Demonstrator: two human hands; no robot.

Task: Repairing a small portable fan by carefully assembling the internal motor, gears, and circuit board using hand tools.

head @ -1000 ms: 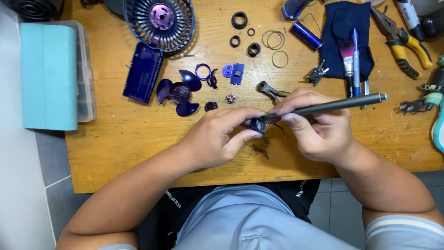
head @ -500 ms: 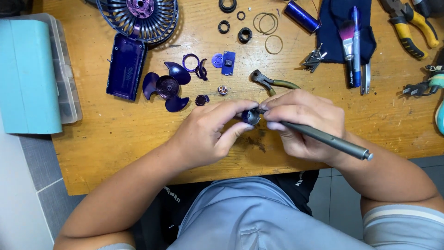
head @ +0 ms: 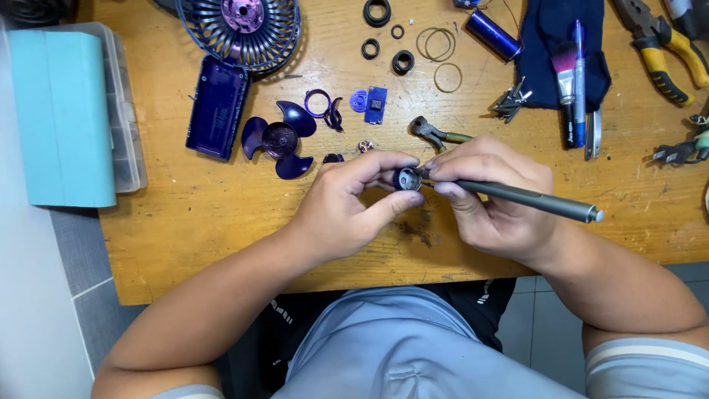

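My left hand (head: 353, 201) pinches a small round dark motor part (head: 407, 179) between thumb and fingers above the wooden table (head: 221, 214). In my right hand (head: 493, 193) is a slim grey screwdriver (head: 532, 198), its tip set against the motor part and its handle pointing right. A purple fan blade (head: 279, 137) lies just left of my left hand. Beyond it are a purple housing panel (head: 217, 108) and a round fan grille (head: 240, 28).
A teal-lidded plastic organiser box (head: 68, 111) sits at the table's left edge. Black rings (head: 402, 62), wire loops (head: 447, 77), a blue cylinder (head: 493, 35), a small circuit board (head: 375, 104), a dark cloth (head: 565, 44) with brush and pen, and yellow-handled pliers (head: 661, 52) lie along the back.
The screwdriver's handle has swung from pointing right and level to slanting down to the right. Both hands stay together on the motor part. The camera view has shifted slightly.
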